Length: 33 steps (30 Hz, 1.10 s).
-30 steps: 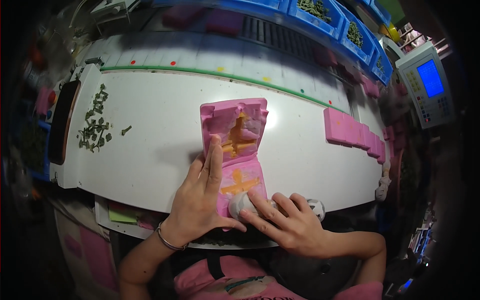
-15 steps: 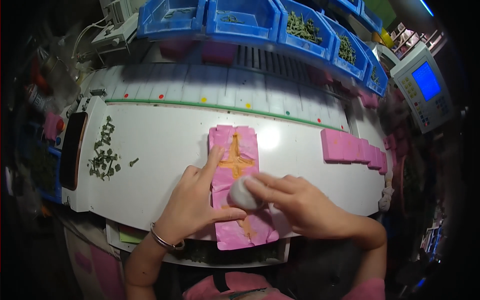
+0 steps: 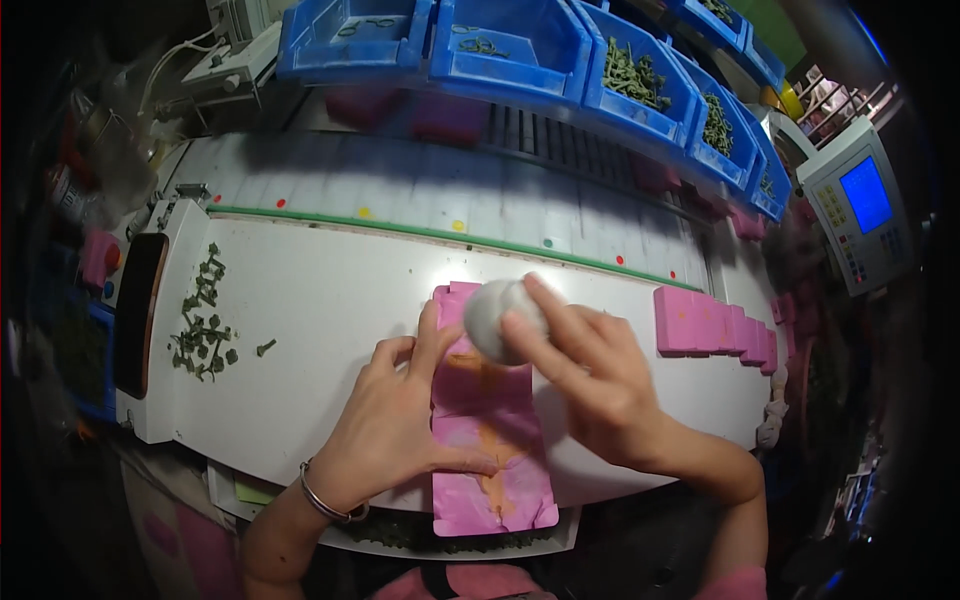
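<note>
An opened pink rubber mold (image 3: 480, 400) lies lengthwise before me, with orange-stained hollows in its two halves. My left hand (image 3: 385, 425) rests along its left edge, fingers spread; the index finger touches the far half and the thumb lies across the near half. My right hand (image 3: 610, 395) grips a rounded greyish-white pouch (image 3: 492, 325) between thumb and fingers. The pouch is over the mold's far half and hides part of it. Whether it touches the mold I cannot tell.
Small dark green pieces (image 3: 205, 340) are scattered at the left. A dark, phone-like slab (image 3: 143, 315) stands beyond them. Pink blocks (image 3: 700, 325) line up at the right, near a device with a blue screen (image 3: 865, 200). Blue bins (image 3: 510, 75) hang along the back.
My right hand has carried the pouch from the middle of the mold toward its far end, blocking the far hollow. My left hand keeps its place on the mold. The whole view has shifted slightly.
</note>
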Available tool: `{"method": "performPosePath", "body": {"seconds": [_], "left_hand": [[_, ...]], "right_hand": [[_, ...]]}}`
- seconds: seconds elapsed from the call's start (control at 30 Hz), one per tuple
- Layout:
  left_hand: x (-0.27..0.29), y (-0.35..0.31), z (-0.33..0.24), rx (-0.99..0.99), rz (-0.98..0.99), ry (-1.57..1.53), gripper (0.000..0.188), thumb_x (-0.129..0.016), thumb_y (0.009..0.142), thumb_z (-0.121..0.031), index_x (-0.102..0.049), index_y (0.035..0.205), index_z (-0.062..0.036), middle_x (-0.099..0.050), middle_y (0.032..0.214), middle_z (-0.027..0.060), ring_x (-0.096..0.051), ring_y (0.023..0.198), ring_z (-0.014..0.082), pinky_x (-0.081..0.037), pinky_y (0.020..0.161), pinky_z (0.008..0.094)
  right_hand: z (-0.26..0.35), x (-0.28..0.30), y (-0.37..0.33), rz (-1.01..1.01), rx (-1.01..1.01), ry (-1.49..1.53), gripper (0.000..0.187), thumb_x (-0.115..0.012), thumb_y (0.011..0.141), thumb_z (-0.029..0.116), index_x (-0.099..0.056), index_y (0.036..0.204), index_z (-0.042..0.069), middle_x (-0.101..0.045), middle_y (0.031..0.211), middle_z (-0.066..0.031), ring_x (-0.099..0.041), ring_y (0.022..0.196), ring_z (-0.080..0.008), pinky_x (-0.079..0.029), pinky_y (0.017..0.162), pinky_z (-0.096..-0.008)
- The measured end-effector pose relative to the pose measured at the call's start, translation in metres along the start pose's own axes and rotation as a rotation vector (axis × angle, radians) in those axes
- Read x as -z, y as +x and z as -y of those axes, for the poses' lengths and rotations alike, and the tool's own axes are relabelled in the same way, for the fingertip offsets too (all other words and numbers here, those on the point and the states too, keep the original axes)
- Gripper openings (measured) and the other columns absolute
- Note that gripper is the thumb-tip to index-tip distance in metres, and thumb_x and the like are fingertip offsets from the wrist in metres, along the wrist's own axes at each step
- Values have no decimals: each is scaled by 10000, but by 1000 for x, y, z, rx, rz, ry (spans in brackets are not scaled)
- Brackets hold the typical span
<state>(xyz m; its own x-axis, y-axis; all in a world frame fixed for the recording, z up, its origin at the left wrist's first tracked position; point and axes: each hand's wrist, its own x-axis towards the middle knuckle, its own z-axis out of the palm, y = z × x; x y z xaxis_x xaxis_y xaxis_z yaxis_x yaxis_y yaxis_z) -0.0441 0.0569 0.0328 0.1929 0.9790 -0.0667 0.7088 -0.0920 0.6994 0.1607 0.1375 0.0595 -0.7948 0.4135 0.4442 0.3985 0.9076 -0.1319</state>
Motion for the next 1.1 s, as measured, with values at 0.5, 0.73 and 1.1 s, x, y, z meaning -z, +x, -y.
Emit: {"method": "performPosePath", "body": {"seconds": [0.5,0.73,1.1], "left_hand": [[-1,0,5,-13,-10,-124,1389,-822,528,-541,40,1389,126,-378,1387,218,-417,1149,388,-327,1015,414],[-2,-2,8,23,4,-92,1387,-808,530,-573,23,1391,128,-370,1389,209,-414,1151,372,-326,1020,403],[-7,-2,3,47,1,-84,1333,-821,525,-544,-58,1409,99,-300,1417,242,-409,1142,375,-341,1014,410]], "right_hand": [[-4,-13,0,20,-2,-123,627,-557,726,9,-447,1338,83,-454,1301,-207,-541,808,-256,-444,702,-340],[11,3,17,381,-88,-126,605,-566,746,70,-441,1337,99,-450,1329,-144,-537,782,-231,-423,692,-343],[5,0,3,174,-55,-113,665,-626,720,140,-417,1352,130,-443,1342,-150,-559,855,-237,-433,713,-335]]}}
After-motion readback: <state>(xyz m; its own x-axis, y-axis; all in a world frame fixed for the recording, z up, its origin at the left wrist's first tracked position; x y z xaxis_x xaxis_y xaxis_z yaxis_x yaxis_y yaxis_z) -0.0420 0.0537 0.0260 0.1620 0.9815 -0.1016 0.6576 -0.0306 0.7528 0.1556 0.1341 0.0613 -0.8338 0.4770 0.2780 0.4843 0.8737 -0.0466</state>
